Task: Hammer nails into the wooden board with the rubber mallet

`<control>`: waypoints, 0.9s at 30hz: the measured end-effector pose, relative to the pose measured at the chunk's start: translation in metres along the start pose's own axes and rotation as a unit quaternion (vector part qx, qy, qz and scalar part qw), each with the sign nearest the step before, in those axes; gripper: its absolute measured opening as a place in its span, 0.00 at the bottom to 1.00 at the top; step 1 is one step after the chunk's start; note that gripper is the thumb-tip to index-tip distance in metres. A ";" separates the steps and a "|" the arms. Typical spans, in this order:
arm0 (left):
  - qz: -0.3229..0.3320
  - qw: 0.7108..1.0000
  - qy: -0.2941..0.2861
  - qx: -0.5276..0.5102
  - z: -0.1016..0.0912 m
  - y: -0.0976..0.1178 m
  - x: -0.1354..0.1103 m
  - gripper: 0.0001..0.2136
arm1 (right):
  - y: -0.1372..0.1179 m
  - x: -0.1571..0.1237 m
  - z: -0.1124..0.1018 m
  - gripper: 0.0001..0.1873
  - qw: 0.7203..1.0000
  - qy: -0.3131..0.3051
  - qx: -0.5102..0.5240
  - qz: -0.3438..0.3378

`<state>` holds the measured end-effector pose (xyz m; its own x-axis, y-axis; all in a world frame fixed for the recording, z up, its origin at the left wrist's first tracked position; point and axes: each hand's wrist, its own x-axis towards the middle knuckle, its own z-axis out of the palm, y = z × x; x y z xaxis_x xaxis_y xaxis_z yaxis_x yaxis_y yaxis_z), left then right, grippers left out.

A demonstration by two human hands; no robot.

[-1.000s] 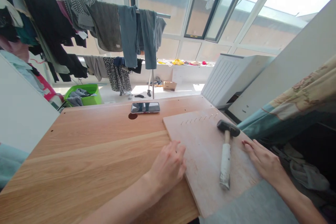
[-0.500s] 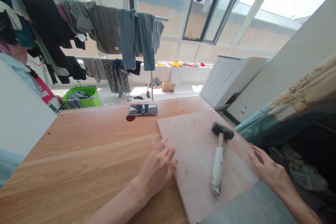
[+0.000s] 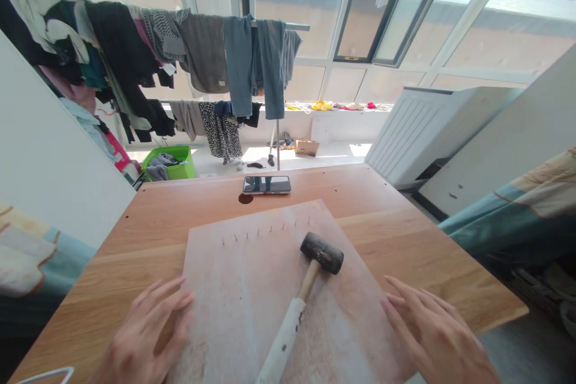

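Observation:
A pale thin board (image 3: 252, 288) lies on the wooden table (image 3: 405, 252), with a row of several small nails (image 3: 258, 231) standing near its far edge. A hammer (image 3: 306, 288) with a black head and white handle rests on the board. My left hand (image 3: 146, 336) lies with fingers spread at the board's left edge. My right hand (image 3: 432, 336) lies flat with fingers spread at the board's right edge. Neither hand holds anything.
A phone (image 3: 266, 185) lies at the table's far edge beside a round hole (image 3: 245, 198). Beyond stand a clothes rack (image 3: 180, 60) with hanging laundry, a green basket (image 3: 173, 162), white panels (image 3: 423, 126) at right and a white panel (image 3: 49, 150) at left.
The board with the hammer on it has slid to the left, toward the middle of the table, and both hands moved left with it at its edges. The view also shifted.

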<state>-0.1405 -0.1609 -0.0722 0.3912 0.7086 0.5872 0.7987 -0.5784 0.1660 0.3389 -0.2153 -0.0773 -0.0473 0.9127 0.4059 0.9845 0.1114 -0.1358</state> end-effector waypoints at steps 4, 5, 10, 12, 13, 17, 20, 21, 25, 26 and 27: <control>-0.053 0.998 -0.010 -0.017 -0.003 -0.015 0.000 0.10 | -0.017 0.047 -0.007 0.19 0.993 0.010 0.091 0.073; -0.070 0.997 -0.012 -0.026 -0.001 -0.017 0.005 0.11 | -0.021 0.064 -0.006 0.16 0.985 0.000 0.153 0.083; -0.215 0.966 -0.062 -0.127 0.016 -0.023 0.056 0.17 | -0.033 0.154 0.027 0.17 0.942 -0.090 0.322 0.032; -0.247 0.947 -0.093 -0.182 0.024 -0.024 0.075 0.18 | -0.038 0.180 0.047 0.18 0.929 -0.120 0.350 -0.005; -0.251 0.941 -0.102 -0.201 0.027 -0.025 0.082 0.18 | -0.040 0.190 0.055 0.18 0.923 -0.139 0.359 -0.025; -0.229 0.942 -0.108 -0.219 0.039 -0.025 0.096 0.13 | -0.046 0.207 0.072 0.12 0.907 -0.196 0.364 -0.079; -0.228 0.939 -0.097 -0.238 0.043 -0.024 0.098 0.10 | -0.047 0.209 0.073 0.11 0.910 -0.187 0.358 -0.090; -0.234 0.938 -0.086 -0.241 0.043 -0.023 0.099 0.10 | -0.047 0.209 0.072 0.11 0.911 -0.182 0.358 -0.092; -0.256 0.939 -0.047 -0.224 0.042 -0.018 0.106 0.10 | -0.054 0.213 0.070 0.10 0.908 -0.200 0.348 -0.125; -0.254 0.940 -0.045 -0.223 0.042 -0.017 0.109 0.10 | -0.057 0.216 0.070 0.10 0.905 -0.211 0.342 -0.137; -0.249 0.940 -0.048 -0.227 0.042 -0.016 0.110 0.09 | -0.060 0.218 0.070 0.10 0.903 -0.223 0.336 -0.149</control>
<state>-0.0907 -0.0562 -0.0437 0.0761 0.9579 0.2767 0.6243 -0.2622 0.7358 0.2582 0.0042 -0.0438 -0.5041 0.8537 0.1306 0.5997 0.4548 -0.6584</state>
